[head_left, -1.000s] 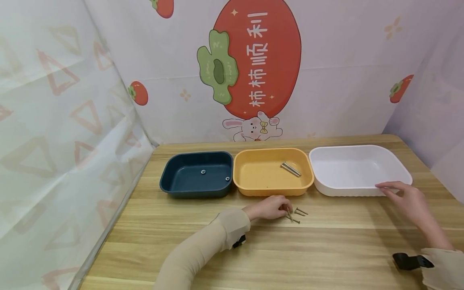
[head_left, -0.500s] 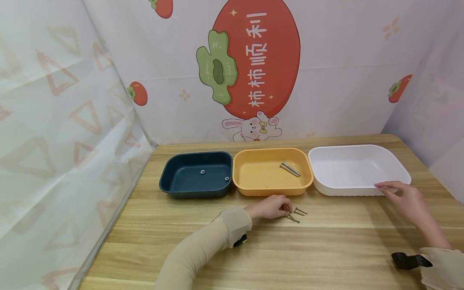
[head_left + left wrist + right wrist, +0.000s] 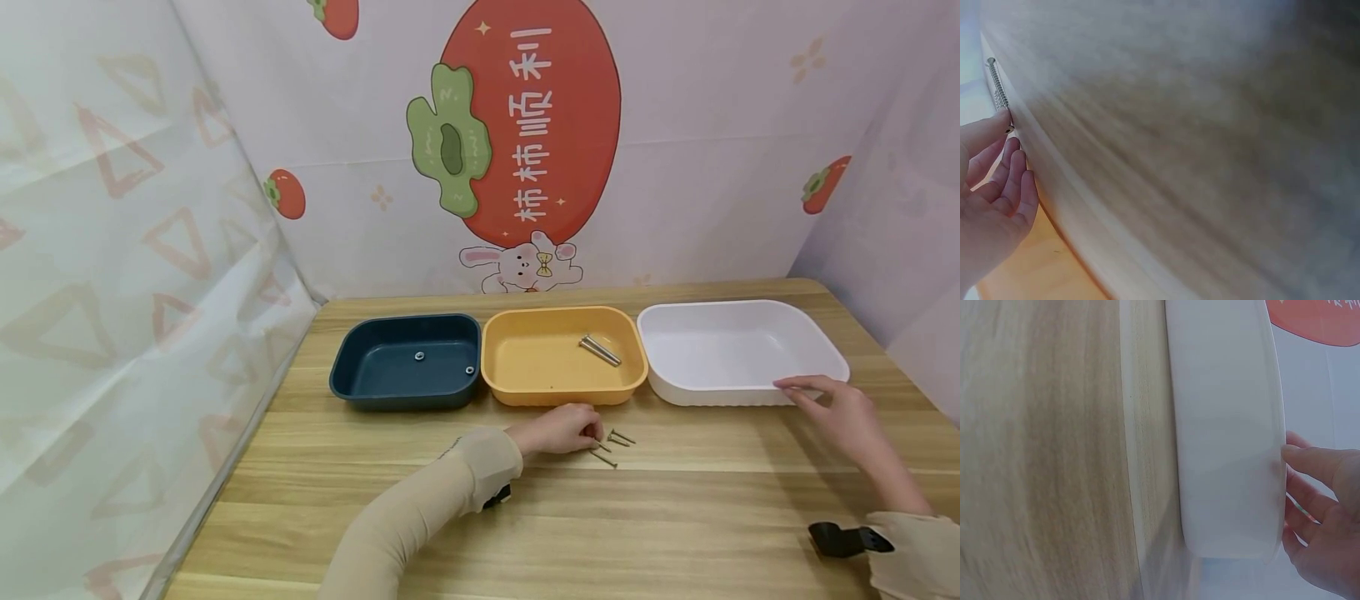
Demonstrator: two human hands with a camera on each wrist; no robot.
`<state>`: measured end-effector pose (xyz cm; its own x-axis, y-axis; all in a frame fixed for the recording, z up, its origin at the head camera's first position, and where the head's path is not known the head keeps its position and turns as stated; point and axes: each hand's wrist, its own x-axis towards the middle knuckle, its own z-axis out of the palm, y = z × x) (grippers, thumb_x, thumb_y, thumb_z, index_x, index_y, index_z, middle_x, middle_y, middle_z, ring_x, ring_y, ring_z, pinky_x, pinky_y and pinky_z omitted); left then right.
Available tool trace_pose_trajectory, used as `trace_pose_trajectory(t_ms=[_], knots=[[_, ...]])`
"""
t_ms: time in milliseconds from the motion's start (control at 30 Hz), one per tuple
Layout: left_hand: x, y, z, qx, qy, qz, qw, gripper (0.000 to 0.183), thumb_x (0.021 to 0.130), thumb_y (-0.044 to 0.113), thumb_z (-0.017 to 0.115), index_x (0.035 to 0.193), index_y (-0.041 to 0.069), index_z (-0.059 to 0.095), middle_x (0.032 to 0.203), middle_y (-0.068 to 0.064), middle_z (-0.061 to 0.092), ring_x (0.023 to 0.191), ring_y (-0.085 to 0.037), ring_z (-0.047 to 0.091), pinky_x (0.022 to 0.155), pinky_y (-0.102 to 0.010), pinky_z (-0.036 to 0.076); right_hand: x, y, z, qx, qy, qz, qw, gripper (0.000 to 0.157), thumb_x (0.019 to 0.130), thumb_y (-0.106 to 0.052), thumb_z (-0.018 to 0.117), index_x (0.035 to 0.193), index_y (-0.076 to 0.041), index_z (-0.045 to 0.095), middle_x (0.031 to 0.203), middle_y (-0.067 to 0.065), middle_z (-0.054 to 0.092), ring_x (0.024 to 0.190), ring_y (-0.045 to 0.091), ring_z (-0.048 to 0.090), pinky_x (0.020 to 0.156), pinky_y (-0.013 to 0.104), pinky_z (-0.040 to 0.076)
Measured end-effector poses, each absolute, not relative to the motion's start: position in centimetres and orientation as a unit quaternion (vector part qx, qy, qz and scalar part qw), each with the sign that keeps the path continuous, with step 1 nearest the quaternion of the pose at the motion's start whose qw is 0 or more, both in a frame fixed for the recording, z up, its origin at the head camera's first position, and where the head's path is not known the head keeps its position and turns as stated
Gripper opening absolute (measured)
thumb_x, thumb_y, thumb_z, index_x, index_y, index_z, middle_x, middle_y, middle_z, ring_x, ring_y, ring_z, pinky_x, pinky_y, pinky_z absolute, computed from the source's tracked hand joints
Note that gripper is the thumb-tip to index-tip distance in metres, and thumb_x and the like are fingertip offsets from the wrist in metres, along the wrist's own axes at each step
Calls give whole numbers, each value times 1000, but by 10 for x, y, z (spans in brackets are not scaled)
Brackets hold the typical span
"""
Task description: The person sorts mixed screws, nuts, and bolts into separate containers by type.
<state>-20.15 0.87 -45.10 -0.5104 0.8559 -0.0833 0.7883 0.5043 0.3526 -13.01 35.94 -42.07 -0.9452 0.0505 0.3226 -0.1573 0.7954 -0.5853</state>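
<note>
My left hand (image 3: 561,428) is low over the wooden table in front of the yellow tray (image 3: 517,397). Its thumb and fingers are at a small screw (image 3: 999,87), pinching it near one end. Just right of the fingertips lie several loose screws (image 3: 621,437), and one more screw (image 3: 604,459) rests nearer the front. At the right, my right hand (image 3: 843,417) grips the near rim of the white tray (image 3: 1229,437). Its thumb is on the outer wall and its fingers reach over the inside, partly hidden by the wall.
A dark blue tray (image 3: 405,402) stands at the left and holds two nuts (image 3: 420,356). Long bolts (image 3: 600,350) lie in the yellow tray. The three trays form a row along the back of the table (image 3: 600,533), before a printed cloth (image 3: 337,250).
The screws at my left fingertips lay crossed earlier; one now lies separate, a little nearer the front. My right hand stays on the white tray's rim.
</note>
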Motion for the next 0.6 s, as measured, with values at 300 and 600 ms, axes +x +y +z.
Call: trace_pose_trajectory(t_ms=[300,600], knots=[[-201,8,-448,468,863,144,123,6,85,18,59,87,13,62,83,7,54,73,0,46,66,-9,36,-130,359,-420,34,-931,321,167,12,87,-14,56,90,-9,66,86,-47,33,58,-1,38,50,20,30],[-197,6,-443,466,857,183,122,7,85,17,59,88,12,62,85,6,55,73,1,46,66,-8,36,-131,361,-424,30,-931,319,175,11,87,-15,57,89,-12,67,86,-48,34,60,-1,37,52,21,29]])
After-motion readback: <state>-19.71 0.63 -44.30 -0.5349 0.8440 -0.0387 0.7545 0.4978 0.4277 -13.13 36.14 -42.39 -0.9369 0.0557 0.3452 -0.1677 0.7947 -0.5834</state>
